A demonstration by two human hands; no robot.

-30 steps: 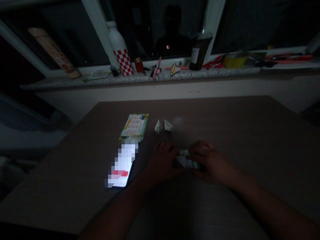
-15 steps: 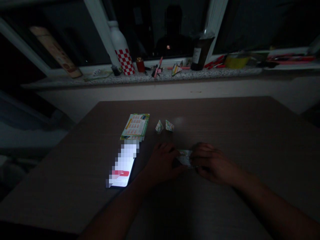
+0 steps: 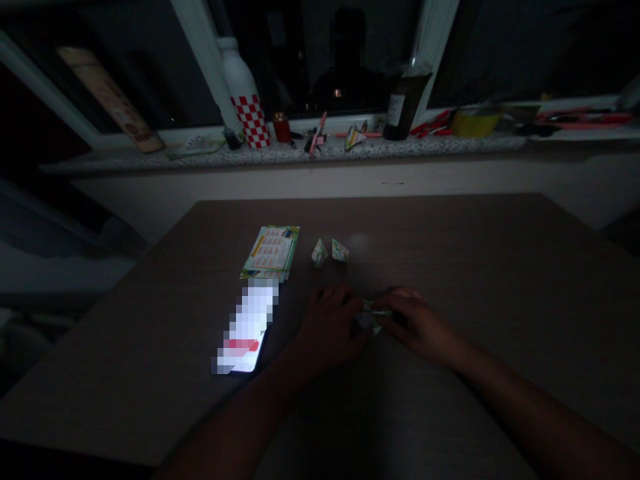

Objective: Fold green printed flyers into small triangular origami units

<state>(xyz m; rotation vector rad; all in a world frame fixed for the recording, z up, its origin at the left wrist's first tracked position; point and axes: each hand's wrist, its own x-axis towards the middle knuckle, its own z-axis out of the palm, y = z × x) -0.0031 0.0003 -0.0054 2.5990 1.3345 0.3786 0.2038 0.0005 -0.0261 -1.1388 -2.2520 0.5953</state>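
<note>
A small folded printed paper lies on the table between my hands, partly covered by fingers. My left hand is closed on its left side, with thumb and index finger at its edges. My right hand pinches the paper's right side, a flap raised between thumb and index finger. The dim light hides the exact folds. Just beyond my left hand stand two small folded paper pieces with pointed tips. To the left is a stack of printed sheets, green-edged with rows of red print.
A lit phone lies left of my left forearm, below the sheets. Along the back, a stone windowsill bears a red-checked white bottle, a small red jar, pens, a dark pouch and a yellow roll.
My right thumb and fingers have shifted from lying over the paper to pinching its right part, which is now lifted and bent. My left hand stays nearly in place.
</note>
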